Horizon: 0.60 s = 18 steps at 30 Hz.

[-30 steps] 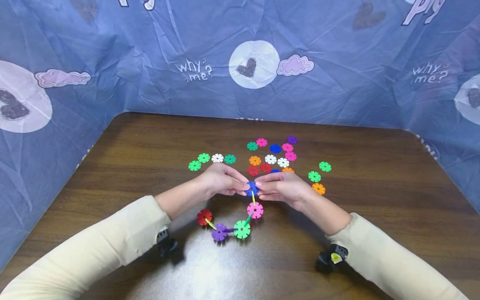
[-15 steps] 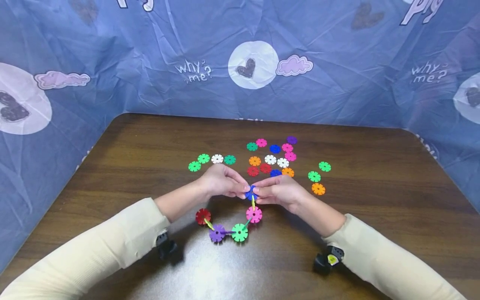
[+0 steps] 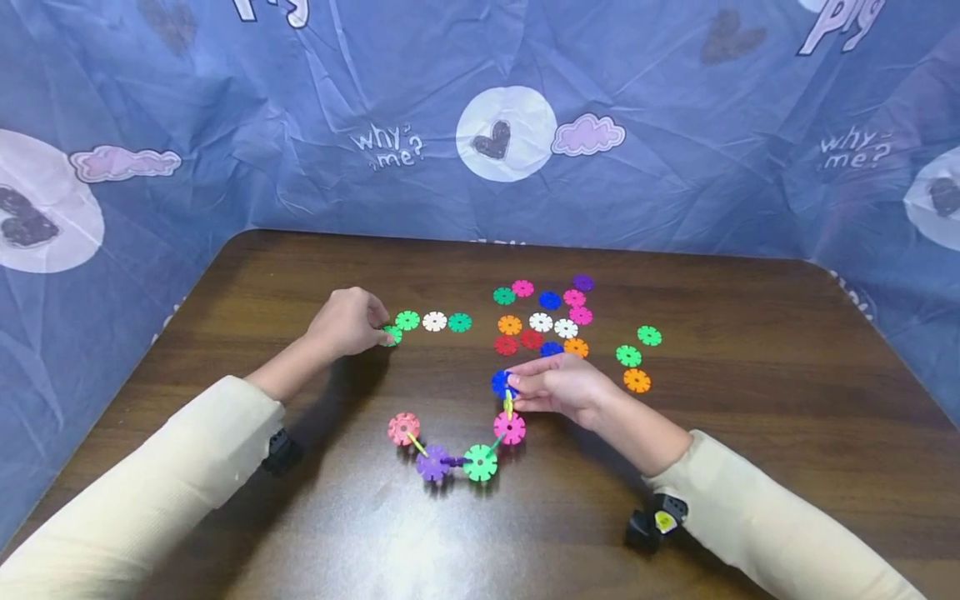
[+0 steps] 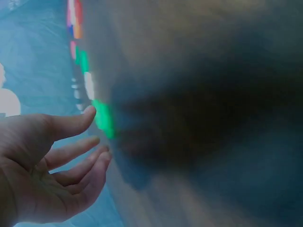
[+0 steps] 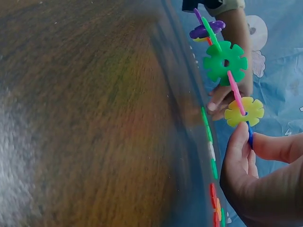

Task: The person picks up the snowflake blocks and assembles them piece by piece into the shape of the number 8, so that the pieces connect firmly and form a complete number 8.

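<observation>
In the head view my right hand [image 3: 566, 387] pinches a blue notched disc [image 3: 501, 383] at the end of a linked chain. From it run a yellow disc [image 5: 245, 112], a pink disc [image 3: 510, 428], a green disc [image 3: 480, 462], a purple disc [image 3: 432, 463] and a red disc [image 3: 404, 429], with thin edge-on discs between. The chain hangs above the table. My left hand [image 3: 348, 323] is at a light green disc [image 3: 392, 336] lying left of the others. Thumb and fingers [image 4: 90, 113] stand apart around nothing in the left wrist view; whether they touch that disc I cannot tell.
Beside the left hand lie another light green disc [image 3: 407, 320], a white disc [image 3: 435, 322] and a teal disc [image 3: 460, 322]. Several mixed discs, including an orange disc [image 3: 510, 325], lie mid-table. Two green discs and an orange disc [image 3: 637, 381] lie at right. A printed blue cloth [image 3: 637, 192] hangs behind.
My left hand has let go of the blue disc and moved left to the light green disc. The right hand keeps holding the chain, almost still.
</observation>
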Each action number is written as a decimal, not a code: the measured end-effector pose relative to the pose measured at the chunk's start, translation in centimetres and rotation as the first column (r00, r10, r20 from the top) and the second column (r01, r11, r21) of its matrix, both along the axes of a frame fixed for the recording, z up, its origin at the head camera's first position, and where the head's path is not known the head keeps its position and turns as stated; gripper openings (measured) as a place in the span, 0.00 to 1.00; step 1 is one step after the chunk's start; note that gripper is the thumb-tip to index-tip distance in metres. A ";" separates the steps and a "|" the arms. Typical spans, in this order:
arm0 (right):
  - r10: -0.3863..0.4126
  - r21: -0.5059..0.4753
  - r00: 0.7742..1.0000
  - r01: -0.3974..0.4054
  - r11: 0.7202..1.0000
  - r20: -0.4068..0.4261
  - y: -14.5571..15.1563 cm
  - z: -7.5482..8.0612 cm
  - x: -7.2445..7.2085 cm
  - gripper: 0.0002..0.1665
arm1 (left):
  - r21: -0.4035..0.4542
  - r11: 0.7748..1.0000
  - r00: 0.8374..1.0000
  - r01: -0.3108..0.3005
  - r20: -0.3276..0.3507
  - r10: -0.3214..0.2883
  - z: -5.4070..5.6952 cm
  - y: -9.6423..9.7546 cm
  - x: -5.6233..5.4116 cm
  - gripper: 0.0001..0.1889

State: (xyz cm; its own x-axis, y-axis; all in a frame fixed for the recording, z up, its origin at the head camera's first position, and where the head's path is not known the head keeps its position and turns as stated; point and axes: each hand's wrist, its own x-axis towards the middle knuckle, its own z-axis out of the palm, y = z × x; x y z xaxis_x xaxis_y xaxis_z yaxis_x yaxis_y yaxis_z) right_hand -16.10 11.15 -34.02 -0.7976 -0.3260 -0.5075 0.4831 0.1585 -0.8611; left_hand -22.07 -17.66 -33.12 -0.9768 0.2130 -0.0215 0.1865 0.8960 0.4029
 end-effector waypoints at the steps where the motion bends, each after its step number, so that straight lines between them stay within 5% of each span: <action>1: 0.006 0.004 1.000 -0.006 1.000 0.002 0.0 0.0 0.0 0.24 | -0.005 1.000 1.000 0.000 0.001 0.000 -0.3 -0.3 0.0 0.19; 9: 0.039 0.022 0.999 -0.039 0.999 -0.006 -0.3 0.0 -0.1 0.24 | 0.009 0.999 0.994 0.048 -0.095 -0.047 -1.8 -0.7 0.1 0.15; 14: 0.039 0.016 0.999 -0.039 0.999 0.003 -0.5 -0.2 -0.2 0.23 | 0.108 0.992 0.996 0.072 -0.061 -0.066 -1.5 -0.2 0.1 0.09; 18: 0.048 0.011 0.999 -0.048 0.999 0.005 -0.6 -0.3 -0.4 0.23 | 0.189 0.970 0.988 0.154 -0.026 -0.152 -1.0 1.0 0.4 0.07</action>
